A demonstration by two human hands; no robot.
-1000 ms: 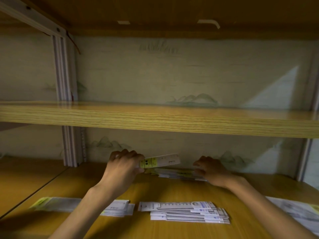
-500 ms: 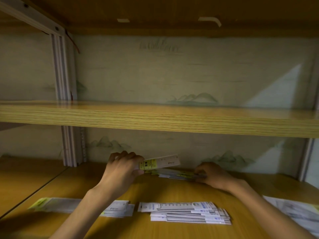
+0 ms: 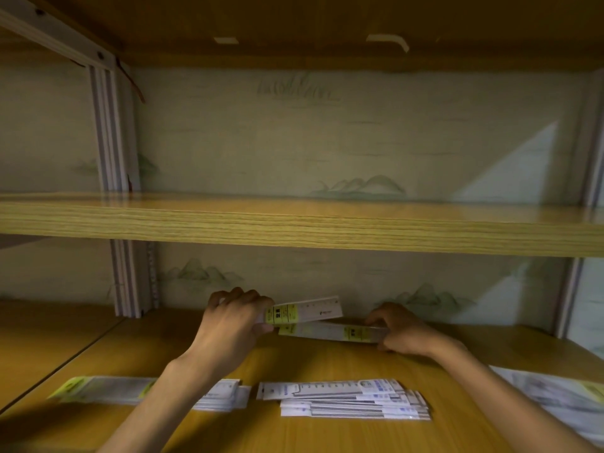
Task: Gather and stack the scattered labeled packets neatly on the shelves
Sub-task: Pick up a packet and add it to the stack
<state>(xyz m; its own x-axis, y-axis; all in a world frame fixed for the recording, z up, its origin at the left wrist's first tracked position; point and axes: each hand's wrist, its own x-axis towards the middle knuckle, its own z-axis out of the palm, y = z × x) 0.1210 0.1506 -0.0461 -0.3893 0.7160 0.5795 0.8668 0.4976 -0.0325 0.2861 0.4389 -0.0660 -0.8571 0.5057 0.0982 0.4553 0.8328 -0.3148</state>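
Packets [image 3: 330,331] were gripped at their right end by the right hand [image 3: 402,331], lying lengthwise toward the left hand [image 3: 235,322], by which one ruler packet [image 3: 307,310] was pinched just above.

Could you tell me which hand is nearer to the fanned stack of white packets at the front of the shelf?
Right. The right hand sits just behind the stack; the left hand is farther back-left.

Two hands [image 3: 233,322] [image 3: 400,331], two held packet bundles [image 3: 305,311] [image 3: 333,331], three packet piles [image 3: 349,398] [image 3: 108,389] [image 3: 555,393], two wooden shelves [image 3: 294,223] [image 3: 327,361].
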